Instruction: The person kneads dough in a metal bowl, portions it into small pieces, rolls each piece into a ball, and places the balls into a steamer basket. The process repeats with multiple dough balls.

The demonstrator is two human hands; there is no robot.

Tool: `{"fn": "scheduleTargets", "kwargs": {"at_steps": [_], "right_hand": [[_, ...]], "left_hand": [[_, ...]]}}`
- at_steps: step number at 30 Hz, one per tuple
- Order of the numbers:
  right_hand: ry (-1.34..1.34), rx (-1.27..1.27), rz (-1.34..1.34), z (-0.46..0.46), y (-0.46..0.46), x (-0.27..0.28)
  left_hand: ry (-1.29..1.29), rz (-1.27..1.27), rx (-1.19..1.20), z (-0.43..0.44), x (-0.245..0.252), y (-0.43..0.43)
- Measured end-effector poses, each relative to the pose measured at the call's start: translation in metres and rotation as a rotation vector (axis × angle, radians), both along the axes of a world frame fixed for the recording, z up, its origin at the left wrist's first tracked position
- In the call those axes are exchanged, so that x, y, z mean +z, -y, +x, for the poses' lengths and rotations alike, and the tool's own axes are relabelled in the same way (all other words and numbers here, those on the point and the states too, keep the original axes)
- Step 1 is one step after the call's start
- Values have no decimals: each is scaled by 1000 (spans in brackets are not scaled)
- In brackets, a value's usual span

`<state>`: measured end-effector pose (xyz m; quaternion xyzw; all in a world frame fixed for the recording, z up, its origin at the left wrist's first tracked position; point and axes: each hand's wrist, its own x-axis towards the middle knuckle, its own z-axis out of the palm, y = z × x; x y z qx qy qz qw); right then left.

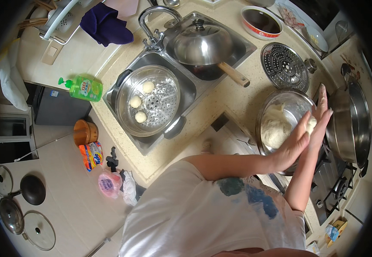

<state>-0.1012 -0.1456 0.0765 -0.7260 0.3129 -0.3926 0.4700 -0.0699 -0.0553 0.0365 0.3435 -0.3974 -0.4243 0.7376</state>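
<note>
My left hand (pixel 292 146) and my right hand (pixel 319 128) are pressed palm to palm with straight fingers, a small piece of white dough (pixel 311 124) between them. They are over the right side of a stainless steel bowl (pixel 263 106). A large lump of dough (pixel 274 132) lies in this bowl, at its left. Across the sink, at the left, rests a round metal steamer tray (pixel 166 109) with holes in its base. Three white dough balls (pixel 135 101) sit apart in the tray's left half.
A domed lid (pixel 203 45) covers a wooden-handled pan in the far basin. Nearby are a perforated steamer plate (pixel 284 66) and a bowl of dark liquid (pixel 262 21). A large steel pot (pixel 345 123) stands right of my hands, by the gas hob (pixel 321 183). Green soap bottle (pixel 85 88) stands left.
</note>
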Motion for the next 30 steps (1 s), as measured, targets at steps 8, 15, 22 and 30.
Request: {"fn": "scheduleTargets", "kwargs": {"at_steps": [8,15,22,30], "right_hand": [[-65,199,-247,12,-54,-14],[-4,272,-118,11,-52,-30],[-67,8,-105,25,-21,6],[-235,8,-63,57,-56,-54]], "left_hand": [[-303,-29,33,58,-16,14],[-408,90,-61,64,-12,12],[-124,-140,4,23,15,-17],[-417,28,20,104,1,-27]]}}
